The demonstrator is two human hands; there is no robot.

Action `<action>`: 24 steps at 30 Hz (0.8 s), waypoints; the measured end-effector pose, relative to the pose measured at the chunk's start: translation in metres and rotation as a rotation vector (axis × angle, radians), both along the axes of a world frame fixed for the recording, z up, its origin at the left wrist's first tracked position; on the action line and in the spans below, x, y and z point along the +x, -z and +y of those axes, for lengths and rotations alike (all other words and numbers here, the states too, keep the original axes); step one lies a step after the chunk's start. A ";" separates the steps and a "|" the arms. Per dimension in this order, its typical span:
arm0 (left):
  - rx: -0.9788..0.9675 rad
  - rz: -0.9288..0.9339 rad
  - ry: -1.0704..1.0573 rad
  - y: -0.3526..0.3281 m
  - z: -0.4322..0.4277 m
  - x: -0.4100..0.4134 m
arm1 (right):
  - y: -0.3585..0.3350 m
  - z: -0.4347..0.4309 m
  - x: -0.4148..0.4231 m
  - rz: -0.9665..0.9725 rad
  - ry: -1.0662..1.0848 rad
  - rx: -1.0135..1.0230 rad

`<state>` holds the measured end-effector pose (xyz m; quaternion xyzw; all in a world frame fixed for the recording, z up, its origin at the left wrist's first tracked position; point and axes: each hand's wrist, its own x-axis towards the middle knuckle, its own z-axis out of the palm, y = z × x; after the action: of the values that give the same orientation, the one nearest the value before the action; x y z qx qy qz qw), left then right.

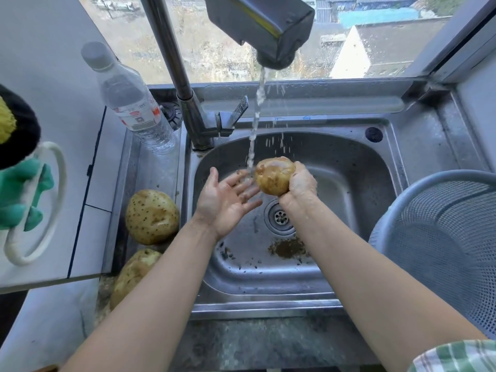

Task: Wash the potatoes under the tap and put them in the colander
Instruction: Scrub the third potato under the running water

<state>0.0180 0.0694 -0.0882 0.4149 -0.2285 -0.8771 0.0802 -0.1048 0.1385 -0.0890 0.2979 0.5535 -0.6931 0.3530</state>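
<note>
Washing a potato, seen from beside the sink. The right hand (300,183) is clamped round the right side of a wet potato (272,175), fingers curled behind it, holding it over the middle of the sink (349,167). The left hand (225,200) is spread, palm up, holding nothing, its fingertips just beside the potato's lower left. The stream of water (256,122) from the tap spout (271,36) lands on those fingers and grazes the potato's left edge rather than its top.

To do this step well, the potato probably wants shifting slightly left so the stream strikes it squarely. It can then be turned in the right hand while the left palm rubs each face, especially the hollows. A wet skin is likely slippery, so the grip should stay firm and low over the basin.

Brown grit (288,248) lies near the drain (280,216). Two speckled potatoes, one (151,216) farther and one (134,275) nearer, wait on the surface left of the sink. The grey colander (440,237) stands to the right, and no potato shows in its visible part. A plastic bottle (134,103) stands far left, near the tap.
</note>
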 end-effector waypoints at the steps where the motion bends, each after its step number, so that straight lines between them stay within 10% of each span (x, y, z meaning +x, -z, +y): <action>1: 0.067 0.010 -0.026 0.001 0.001 -0.004 | 0.002 0.002 0.000 0.001 0.005 0.033; 10: 0.211 -0.096 -0.075 -0.011 0.015 -0.014 | 0.014 0.009 0.000 0.054 0.034 0.178; 18: -0.469 -0.522 0.024 -0.021 0.021 -0.023 | 0.003 0.010 0.009 0.073 -0.003 0.154; 24: -0.399 -0.427 0.166 -0.020 0.024 -0.045 | 0.000 0.021 0.007 0.056 0.046 0.161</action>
<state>-0.0269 0.0929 -0.0684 0.5457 -0.4413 -0.7114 0.0383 -0.0980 0.1592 -0.0885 0.3184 0.6101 -0.6623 0.2963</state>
